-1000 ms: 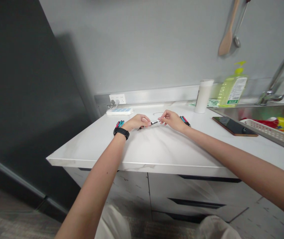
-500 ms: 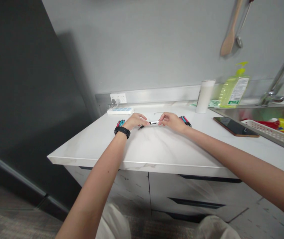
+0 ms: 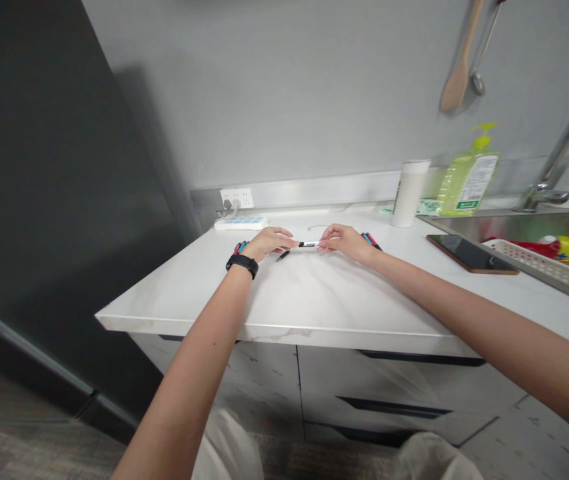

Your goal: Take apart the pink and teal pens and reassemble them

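Note:
A slim white pen point(image 3: 309, 245) with black markings lies level between my two hands just over the counter. My left hand point(image 3: 270, 243), a black watch on its wrist, pinches the pen's left end. At the other end, the fingertips of my right hand point(image 3: 340, 241) are closed on it. A black pen tip point(image 3: 283, 255) shows under my left fingers; the rest of it is hidden. Coloured pens point(image 3: 241, 247) lie behind my left wrist, partly covered. More pens point(image 3: 371, 240) rest beyond my right hand, also partly covered.
On the white counter point(image 3: 174, 287) are a power strip point(image 3: 241, 223), a white cylinder point(image 3: 411, 193), a phone point(image 3: 469, 254) and a yellow-green pump bottle point(image 3: 469, 177). The sink with a faucet point(image 3: 547, 190) and a white perforated tray point(image 3: 539, 267) is at right. A dark cabinet-like panel point(image 3: 54, 200) stands left.
Both hands keep hold of the white pen and have shifted only slightly. My right hand has moved a touch right, covering more of the pens behind it.

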`<action>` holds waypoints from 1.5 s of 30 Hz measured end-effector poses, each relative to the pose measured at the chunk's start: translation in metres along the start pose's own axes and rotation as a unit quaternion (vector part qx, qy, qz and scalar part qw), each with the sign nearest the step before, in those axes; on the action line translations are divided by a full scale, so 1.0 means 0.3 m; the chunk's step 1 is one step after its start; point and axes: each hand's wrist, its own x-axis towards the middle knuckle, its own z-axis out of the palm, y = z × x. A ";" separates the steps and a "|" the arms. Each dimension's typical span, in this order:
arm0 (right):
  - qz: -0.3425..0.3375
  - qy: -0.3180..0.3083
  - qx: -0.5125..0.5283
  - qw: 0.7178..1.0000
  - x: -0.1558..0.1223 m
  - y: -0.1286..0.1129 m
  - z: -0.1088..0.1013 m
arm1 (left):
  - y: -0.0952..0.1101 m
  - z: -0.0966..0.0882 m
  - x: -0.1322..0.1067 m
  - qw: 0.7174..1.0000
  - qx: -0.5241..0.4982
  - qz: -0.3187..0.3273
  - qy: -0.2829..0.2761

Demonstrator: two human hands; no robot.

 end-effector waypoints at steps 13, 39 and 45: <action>0.023 0.006 0.045 0.999 -0.010 -0.009 -0.013 | -0.002 0.011 0.004 0.999 -0.031 0.007 -0.032; 0.014 -0.006 0.019 1.000 -0.020 -0.026 -0.014 | 0.013 0.015 -0.008 0.998 -0.047 -0.024 -0.024; 0.009 -0.011 0.016 1.000 -0.019 -0.023 -0.016 | 0.007 0.017 -0.003 0.998 -0.054 -0.030 -0.027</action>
